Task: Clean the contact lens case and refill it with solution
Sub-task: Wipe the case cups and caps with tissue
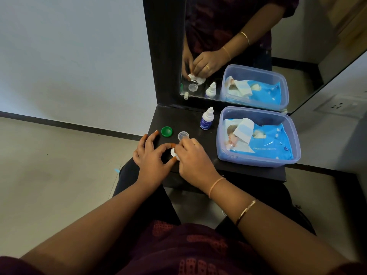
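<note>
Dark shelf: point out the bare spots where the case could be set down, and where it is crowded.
Bare patches on the dark shelf: the back left corner, between the mirror base and the green cap, and the front strip before the blue tub. Crowded: the middle, where the left hand, right hand, clear cap and solution bottle cluster.

You have 2 loose caps, 1 green (166, 131) and 1 clear (183, 135); 1 solution bottle (207, 119); 1 plastic tub (258, 159); 1 wipes pack (264, 141); 1 mirror (297, 56).
</note>
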